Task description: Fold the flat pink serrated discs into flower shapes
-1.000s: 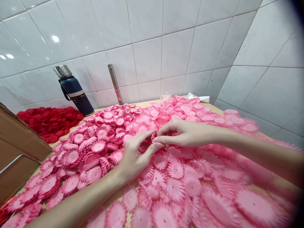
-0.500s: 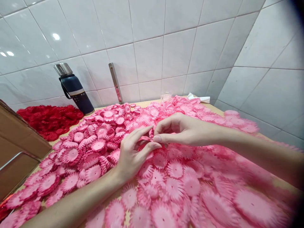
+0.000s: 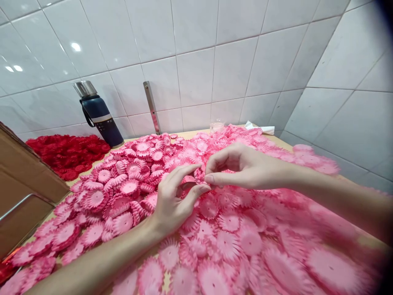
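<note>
Pink scalloped paper discs point(image 3: 129, 187), many with a small centre hole, lie heaped over the table point(image 3: 284, 144). Above the middle of the heap, my left hand point(image 3: 176, 196) curves its thumb and fingers around a small pink petalled piece point(image 3: 189, 179). My right hand point(image 3: 242, 166) meets it from the right, thumb and forefinger pinched together at the piece's edge. What lies between the right fingertips is too small to make out.
A dark blue bottle point(image 3: 102, 121) stands by the tiled wall, beside a red pile point(image 3: 69, 153). At the left is a cardboard box point(image 3: 27, 184). A metal strip point(image 3: 151, 106), a clear cup point(image 3: 217, 125) and white paper point(image 3: 260, 129) are at the back.
The right hand has shifted slightly right, a little away from the left fingertips. The whole view has moved slightly, with the background now further right.
</note>
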`<state>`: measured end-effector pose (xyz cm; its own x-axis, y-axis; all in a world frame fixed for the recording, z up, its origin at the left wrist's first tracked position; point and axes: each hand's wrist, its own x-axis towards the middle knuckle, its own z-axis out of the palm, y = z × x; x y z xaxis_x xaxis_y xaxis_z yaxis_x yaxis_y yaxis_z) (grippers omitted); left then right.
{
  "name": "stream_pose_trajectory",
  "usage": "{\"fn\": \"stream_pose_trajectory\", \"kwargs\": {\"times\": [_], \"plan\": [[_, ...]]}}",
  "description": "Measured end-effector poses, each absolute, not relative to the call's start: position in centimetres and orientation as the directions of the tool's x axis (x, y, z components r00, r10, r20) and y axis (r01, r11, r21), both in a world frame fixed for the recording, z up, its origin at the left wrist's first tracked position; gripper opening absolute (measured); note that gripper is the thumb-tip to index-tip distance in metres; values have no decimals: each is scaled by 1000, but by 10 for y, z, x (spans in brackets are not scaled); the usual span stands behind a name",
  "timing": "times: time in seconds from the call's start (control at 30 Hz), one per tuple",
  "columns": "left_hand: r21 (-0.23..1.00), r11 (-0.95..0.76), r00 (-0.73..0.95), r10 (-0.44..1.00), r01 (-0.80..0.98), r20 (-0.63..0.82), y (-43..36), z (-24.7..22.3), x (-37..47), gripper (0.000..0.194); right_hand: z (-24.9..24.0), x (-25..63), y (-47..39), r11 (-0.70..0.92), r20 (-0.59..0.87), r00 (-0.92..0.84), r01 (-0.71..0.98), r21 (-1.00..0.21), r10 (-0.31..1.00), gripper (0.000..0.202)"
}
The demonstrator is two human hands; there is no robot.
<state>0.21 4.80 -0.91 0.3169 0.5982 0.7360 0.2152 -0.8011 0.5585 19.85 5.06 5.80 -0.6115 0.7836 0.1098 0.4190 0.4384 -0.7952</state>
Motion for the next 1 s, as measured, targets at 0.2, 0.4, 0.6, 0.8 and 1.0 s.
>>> {"fn": "stream_pose_trajectory", "kwargs": {"times": [0.2,0.4,0.6,0.8,1.0], "plan": [[549,-795,263,605,260,752,44,-6,2,23,60,197,48,481,189,-562,433,-762,805,13],[561,-784,247,618,267,746,41,-5,2,21,56,197,49,547,251,-562,452,-705,788,12],[652,-745,189,667,143,721,40,-11,6,22,57,193,44,620,311,-602,412,-667,735,11],[661,-748,253,652,64,714,42,-8,5,8,57,193,44,575,263,-599,418,-704,757,10],[688,-712,287,694,141,660,40,0,4,7,62,196,44,609,296,-601,421,-672,743,13]]}}
